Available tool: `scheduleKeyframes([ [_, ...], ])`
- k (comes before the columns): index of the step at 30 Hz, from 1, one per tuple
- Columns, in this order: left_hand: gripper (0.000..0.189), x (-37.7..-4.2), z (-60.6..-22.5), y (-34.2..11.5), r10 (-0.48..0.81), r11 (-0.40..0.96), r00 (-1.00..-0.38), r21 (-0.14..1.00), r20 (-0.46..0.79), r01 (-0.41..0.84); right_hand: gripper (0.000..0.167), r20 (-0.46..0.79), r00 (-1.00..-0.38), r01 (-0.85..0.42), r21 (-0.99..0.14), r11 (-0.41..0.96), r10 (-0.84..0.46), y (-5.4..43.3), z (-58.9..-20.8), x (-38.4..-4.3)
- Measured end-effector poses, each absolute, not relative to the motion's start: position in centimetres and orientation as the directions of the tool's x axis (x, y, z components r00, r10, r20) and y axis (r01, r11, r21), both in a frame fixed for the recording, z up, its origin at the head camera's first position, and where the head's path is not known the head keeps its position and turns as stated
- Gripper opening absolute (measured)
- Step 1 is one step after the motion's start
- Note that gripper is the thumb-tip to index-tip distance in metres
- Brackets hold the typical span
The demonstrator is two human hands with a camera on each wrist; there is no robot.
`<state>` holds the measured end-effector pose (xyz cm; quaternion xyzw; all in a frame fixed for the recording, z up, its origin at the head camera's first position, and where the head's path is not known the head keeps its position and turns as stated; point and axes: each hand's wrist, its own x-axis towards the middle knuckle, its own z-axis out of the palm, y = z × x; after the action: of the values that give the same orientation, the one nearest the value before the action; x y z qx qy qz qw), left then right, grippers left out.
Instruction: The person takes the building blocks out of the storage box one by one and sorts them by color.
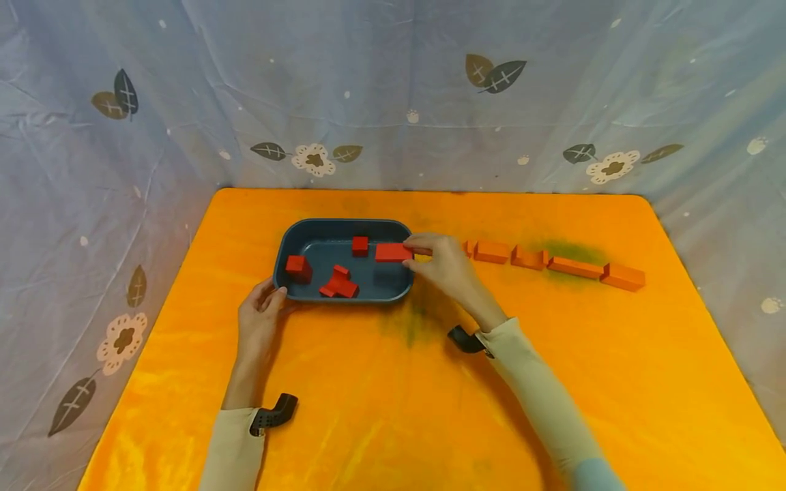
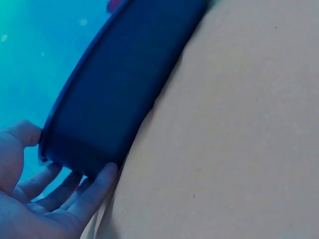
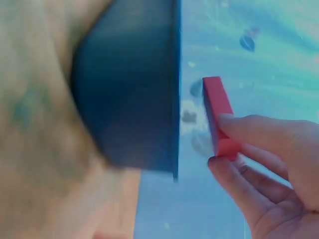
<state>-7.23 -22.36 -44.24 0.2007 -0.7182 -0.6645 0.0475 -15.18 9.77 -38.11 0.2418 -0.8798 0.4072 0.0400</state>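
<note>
My left hand (image 1: 259, 315) holds the front-left corner of a dark blue-grey rectangular tray (image 1: 344, 300). In the left wrist view, the thumb (image 2: 26, 133) lies at the tray's rim and the other fingers curl against its outer side. My right hand (image 1: 445, 267) pinches one end of a flat red block (image 1: 391, 253) above the tray's right end. The right wrist view shows that block (image 3: 217, 102) just past the rim, between thumb and fingers. Inside the tray sit a red cube (image 1: 360, 246), a taller red block (image 1: 298, 269) and a cluster of small red blocks (image 1: 340, 283).
To the right of my right hand, a row of several orange-red blocks (image 1: 574, 267) runs across the orange cloth-covered table (image 1: 381, 409). A pale curtain (image 1: 417, 82) with leaf and flower prints hangs behind the table and along its sides.
</note>
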Motion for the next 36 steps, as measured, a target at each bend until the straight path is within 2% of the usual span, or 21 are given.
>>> scheduleKeyframes([
  [4,0.046,-7.1,-44.2,-22.3,-0.346,0.038,-0.916,0.973,-0.202,-0.229,0.035,0.292,-0.905,-0.415,-0.763,0.495,-0.309,12.8,-38.0,-14.8],
  [13,0.047,-7.2,-43.9,-22.6,-0.352,0.044,-0.911,0.968,-0.215,-0.245,0.033,0.255,-0.943,-0.333,-0.762,0.555,-0.215,17.6,-39.2,-14.3],
  [18,0.046,-7.2,-44.1,-22.4,-0.351,0.049,-0.912,0.968,-0.213,-0.245,0.034,0.206,-0.952,-0.303,-0.729,0.614,-0.225,18.8,-41.3,-14.2],
  [22,0.047,-7.2,-44.2,-22.3,-0.352,0.05,-0.912,0.969,-0.211,-0.243,0.032,0.158,-0.957,-0.276,-0.745,0.608,-0.242,19.2,-43.1,-14.3],
  [26,0.048,-7.1,-44.2,-22.3,-0.345,0.035,-0.914,0.97,-0.215,-0.242,0.031,0.153,-0.945,-0.311,-0.694,0.649,-0.288,19.3,-44.4,-14.4],
  [30,0.047,-7.1,-44.1,-22.2,-0.346,0.034,-0.914,0.97,-0.214,-0.24,0.031,0.172,-0.924,-0.369,-0.638,0.676,-0.342,19.1,-44.8,-14.5],
  [36,0.048,-7.1,-44.0,-22.3,-0.347,0.031,-0.914,0.972,-0.208,-0.233,0.03,0.169,-0.923,-0.37,-0.634,0.679,-0.346,18.9,-44.5,-14.5],
])
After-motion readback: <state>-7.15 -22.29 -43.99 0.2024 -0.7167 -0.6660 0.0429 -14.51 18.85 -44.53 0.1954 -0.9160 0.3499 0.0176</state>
